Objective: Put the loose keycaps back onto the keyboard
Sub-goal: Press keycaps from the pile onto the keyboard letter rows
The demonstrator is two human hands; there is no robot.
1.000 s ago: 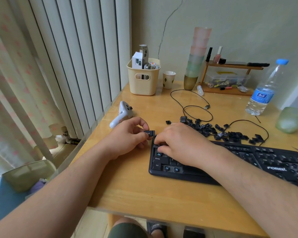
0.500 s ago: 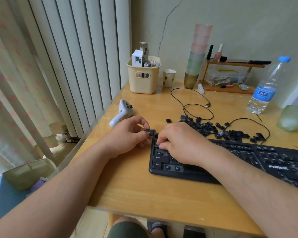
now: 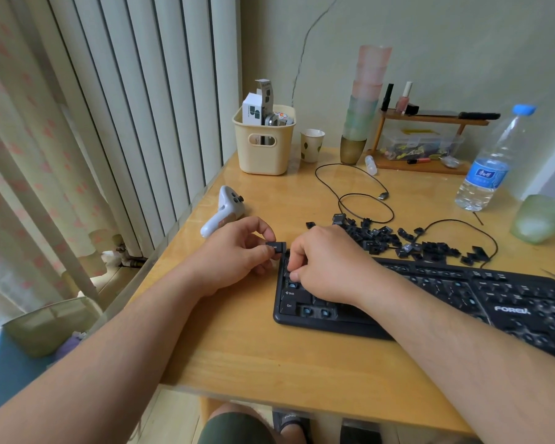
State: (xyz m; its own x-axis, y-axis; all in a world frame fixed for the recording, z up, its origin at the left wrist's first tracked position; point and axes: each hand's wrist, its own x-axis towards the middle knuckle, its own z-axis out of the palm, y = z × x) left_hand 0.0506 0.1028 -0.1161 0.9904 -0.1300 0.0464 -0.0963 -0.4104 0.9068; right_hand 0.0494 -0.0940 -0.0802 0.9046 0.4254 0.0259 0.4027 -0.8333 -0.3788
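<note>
Two hands low in my view, both at the kbd's [image 3: 430, 296] left end. My left hand [image 3: 237, 251] pinches one black keycap [image 3: 276, 246] betw thumb and forefinger, held just off the kbd's top-left corner, close to the right hand's knuckles. My right hand [image 3: 327, 267] lies over the upper-left keys w/ fingers curled down onto them; fingertips are hidden, so I can't tell if they grip anything or just press. Below that hand I see Shift and Ctrl caps seated, plus a few bare blue-ish switch spots. Pile of loose keycaps [image 3: 404, 241] sits on the table [image 3: 269, 354] just beyond the right hand, along the kbd's far edge. A white controller [image 3: 221, 209] lies just beyond the left hand.
</note>
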